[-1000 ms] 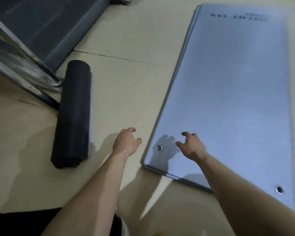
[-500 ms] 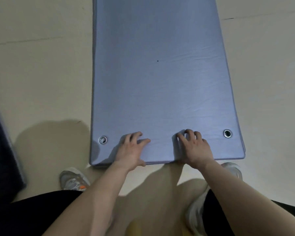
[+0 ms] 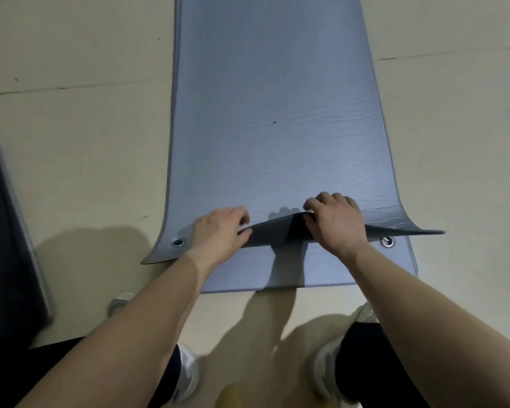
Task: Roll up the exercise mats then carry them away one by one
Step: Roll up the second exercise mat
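Note:
A blue-grey exercise mat point(image 3: 271, 113) lies flat on the floor, stretching away from me. Its near edge is lifted off a second, same-coloured mat point(image 3: 330, 272) underneath. My left hand point(image 3: 218, 231) and my right hand point(image 3: 336, 225) both grip that raised near edge, thumbs under it and fingers on top. Two metal eyelets sit at the lifted edge, a left eyelet point(image 3: 178, 241) and a right eyelet point(image 3: 387, 241). The edge curls up at both corners.
A dark rolled mat point(image 3: 9, 245), blurred, lies on the beige floor point(image 3: 71, 148) at the left. My knees in black clothing and white shoes point(image 3: 189, 375) are at the bottom. A floor seam runs across behind the mats.
The view swung from the side to face the mat's end. My hands went from resting flat on the edge to gripping and lifting the top mat's near edge off the one below.

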Available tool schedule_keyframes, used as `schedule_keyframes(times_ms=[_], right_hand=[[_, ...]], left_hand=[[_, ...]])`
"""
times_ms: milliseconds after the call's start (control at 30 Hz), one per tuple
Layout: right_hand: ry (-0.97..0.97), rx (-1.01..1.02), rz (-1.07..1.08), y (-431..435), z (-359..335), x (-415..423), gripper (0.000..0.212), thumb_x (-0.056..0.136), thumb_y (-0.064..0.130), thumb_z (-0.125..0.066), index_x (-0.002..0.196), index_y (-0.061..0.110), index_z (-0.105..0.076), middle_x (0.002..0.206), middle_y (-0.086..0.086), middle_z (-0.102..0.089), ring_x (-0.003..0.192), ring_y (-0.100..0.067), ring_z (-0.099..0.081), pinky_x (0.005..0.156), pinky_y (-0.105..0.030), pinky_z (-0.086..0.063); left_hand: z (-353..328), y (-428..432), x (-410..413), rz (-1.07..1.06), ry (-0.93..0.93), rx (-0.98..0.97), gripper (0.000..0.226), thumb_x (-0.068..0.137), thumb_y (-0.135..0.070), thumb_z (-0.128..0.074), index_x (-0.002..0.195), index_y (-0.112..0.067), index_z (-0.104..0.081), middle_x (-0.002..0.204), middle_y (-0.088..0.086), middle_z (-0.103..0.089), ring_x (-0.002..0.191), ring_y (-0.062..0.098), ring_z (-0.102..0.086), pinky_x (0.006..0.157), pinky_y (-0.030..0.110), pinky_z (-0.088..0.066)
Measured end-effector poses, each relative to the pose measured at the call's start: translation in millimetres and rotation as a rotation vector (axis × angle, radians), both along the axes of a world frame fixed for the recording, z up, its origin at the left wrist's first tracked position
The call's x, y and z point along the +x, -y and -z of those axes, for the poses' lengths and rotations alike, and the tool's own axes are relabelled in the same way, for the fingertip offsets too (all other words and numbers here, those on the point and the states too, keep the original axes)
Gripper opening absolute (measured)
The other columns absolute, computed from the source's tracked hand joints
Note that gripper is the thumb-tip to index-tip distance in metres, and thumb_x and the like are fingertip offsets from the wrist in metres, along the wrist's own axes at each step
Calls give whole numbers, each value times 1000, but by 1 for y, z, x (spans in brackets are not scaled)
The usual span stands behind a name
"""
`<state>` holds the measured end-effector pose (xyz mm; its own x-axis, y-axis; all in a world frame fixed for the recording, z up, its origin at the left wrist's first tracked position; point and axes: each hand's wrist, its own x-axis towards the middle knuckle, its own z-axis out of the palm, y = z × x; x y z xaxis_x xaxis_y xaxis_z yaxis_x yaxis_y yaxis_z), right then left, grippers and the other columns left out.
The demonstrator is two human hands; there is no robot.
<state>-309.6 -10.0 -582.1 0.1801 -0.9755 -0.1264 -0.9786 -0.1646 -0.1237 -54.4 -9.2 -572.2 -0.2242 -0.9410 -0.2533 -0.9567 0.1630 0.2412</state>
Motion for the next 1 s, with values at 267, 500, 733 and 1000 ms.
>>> schedule_keyframes(times_ms=[267,500,733,1000], right_hand=[[-174,-230,17,-14,50,3,23,73,8,-77,95,13,-72,105,-9,-64,89,-35,-56,88,-46,-30],[-194,119,-108,-31,87,-18,71,89,25,-65,154,8,-44,143,-15,-52,138,-38,-45,119,-57,-27],[21,334,-61,-2,53,-28,40,101,46,-59,131,20,-57,119,-3,-65,108,-31,-64,94,-40,-45],[-12,669,-36,53,9,-26,47,99,64,-51,109,18,-50,114,-12,-67,88,-28,-50,76,-38,-38]], left_hand=[[73,3,-12,0,22,-444,6,84,-20,-76,87,-15,-74,84,4,-65,72,29,-59,53,33,-45],[98,-37,12,191,216,-60,91,67,-48,-87,144,-12,-54,145,4,-57,132,32,-51,115,48,-39],[75,-14,14,137,39,-131,50,86,-36,-78,125,-8,-66,114,8,-72,101,32,-68,93,43,-52],[23,52,16,125,150,302,46,105,-55,-36,129,-18,-50,120,16,-66,108,37,-61,80,42,-41]])
